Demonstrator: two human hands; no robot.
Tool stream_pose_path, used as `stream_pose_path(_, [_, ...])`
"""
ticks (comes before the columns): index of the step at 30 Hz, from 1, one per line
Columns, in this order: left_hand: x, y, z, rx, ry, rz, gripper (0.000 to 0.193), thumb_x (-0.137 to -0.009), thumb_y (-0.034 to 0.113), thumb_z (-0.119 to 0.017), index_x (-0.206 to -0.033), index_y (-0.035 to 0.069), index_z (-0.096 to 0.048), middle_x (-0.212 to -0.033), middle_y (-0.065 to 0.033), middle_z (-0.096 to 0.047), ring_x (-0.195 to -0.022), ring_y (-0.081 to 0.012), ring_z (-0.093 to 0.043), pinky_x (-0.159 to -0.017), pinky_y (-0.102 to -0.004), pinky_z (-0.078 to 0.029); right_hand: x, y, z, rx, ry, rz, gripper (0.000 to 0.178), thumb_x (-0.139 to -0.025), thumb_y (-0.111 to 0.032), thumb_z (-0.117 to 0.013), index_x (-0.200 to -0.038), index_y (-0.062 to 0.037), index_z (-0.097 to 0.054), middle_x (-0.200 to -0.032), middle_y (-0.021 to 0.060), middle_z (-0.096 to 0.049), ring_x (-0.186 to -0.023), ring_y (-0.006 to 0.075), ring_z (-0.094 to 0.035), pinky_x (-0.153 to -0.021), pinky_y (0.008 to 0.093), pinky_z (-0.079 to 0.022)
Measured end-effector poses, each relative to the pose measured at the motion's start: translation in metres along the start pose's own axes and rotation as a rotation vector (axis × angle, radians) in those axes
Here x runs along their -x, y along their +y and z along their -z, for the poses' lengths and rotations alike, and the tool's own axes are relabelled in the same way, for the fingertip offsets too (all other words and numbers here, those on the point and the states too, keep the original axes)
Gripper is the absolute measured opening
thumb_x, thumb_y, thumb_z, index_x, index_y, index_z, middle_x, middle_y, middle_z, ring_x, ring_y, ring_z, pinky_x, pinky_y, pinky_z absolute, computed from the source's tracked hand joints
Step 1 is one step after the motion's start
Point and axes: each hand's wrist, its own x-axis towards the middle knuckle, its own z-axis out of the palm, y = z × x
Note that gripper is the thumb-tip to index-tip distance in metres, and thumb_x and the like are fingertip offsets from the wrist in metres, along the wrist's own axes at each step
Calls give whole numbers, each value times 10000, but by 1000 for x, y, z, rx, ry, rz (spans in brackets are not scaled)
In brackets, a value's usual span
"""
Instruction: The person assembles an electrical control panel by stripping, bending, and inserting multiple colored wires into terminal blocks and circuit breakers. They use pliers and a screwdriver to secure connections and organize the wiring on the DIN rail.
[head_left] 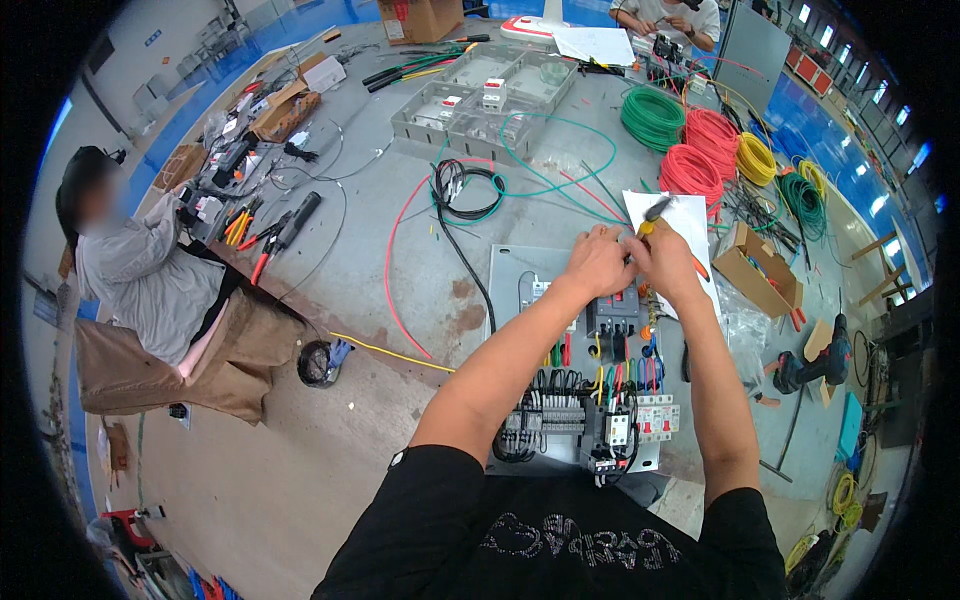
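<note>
My left hand [597, 262] and my right hand [662, 258] are close together above the grey electrical panel [515, 270], over its black breaker block [613, 315]. My right hand grips a screwdriver [654, 213] with a yellow and black handle, the handle pointing up and away. My left hand curls beside it with fingers closed near the tool's tip; what it pinches is hidden. Below the breaker sit rows of terminals and small breakers [600, 415] with black, red, yellow and green wires.
Coils of green [652, 117], red [700, 150] and yellow [756, 158] wire lie at the far right. A grey compartment tray [480, 95], pliers [262, 235], a cardboard box [755, 270] and a cordless drill [815, 365] lie around. A seated person [150, 280] works at left; another person's hands [665, 20] are at the far end.
</note>
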Motion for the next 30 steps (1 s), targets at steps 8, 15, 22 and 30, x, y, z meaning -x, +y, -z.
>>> stream_pose_path(8, [2, -1, 2, 11, -12, -7, 365, -925, 398, -619, -1123, 131, -770, -1309, -156, -649, -1258, -392, -580, -1041, -548, -466, 6, -8, 10, -428, -56, -146, 288, -902, -215, -761, -907, 53, -654, -853, 229, -665, -752, 393, -646, -721, 472, -517])
stream_pose_path(15, [2, -5, -5, 34, 36, -1, 279, -922, 322, -627, -1080, 129, -752, -1226, -141, -681, -1216, -392, -601, -1023, -544, -474, 3, -13, 0, -149, 107, -245, 371, -888, -330, -797, -898, 24, -686, -816, 232, -704, -751, 405, -701, -693, 484, -544])
stream_pose_path(22, [-1, -8, -5, 68, 49, -51, 232, -901, 308, -642, -1004, 143, -769, -1219, -117, -686, -1172, -395, -621, -972, -552, -514, -2, 6, -14, -106, 60, -130, 460, -878, -359, -772, -849, 89, -669, -797, 291, -686, -760, 468, -695, -697, 508, -557])
stream_pose_path(30, [0, -5, -2, 39, 33, -58, 319, -933, 348, -612, -1120, 127, -747, -1334, -107, -658, -1189, -420, -607, -990, -554, -512, 0, 6, 0, -269, -26, -108, 346, -868, -257, -761, -904, 77, -679, -845, 274, -710, -804, 445, -699, -743, 479, -554])
